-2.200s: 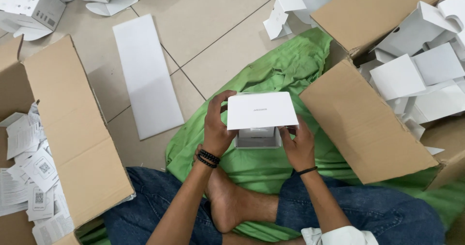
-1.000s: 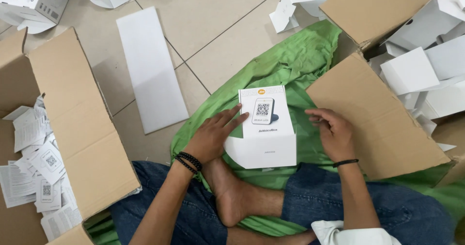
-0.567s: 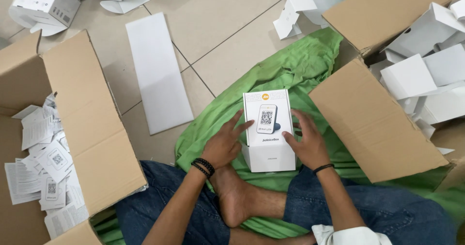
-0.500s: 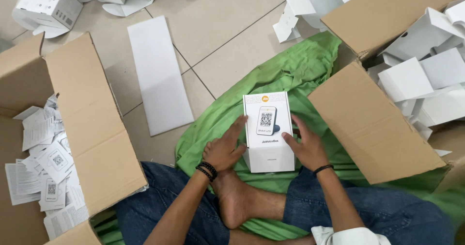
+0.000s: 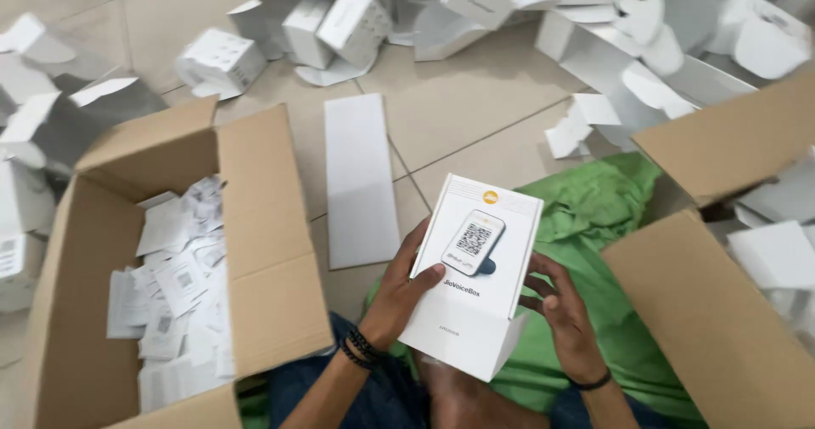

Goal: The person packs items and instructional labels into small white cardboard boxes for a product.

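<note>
Both the left hand (image 5: 399, 289) and right hand (image 5: 564, 314) clamp the white product box (image 5: 475, 272) just right of the open carton (image 5: 182, 268); a firm grip on both side edges should keep it level.

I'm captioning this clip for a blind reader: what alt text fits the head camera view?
A seated person's left hand and right hand hold a white product box over a green cloth. An open cardboard carton of paper slips stands to the left, and loose white boxes litter the tiled floor.
</note>
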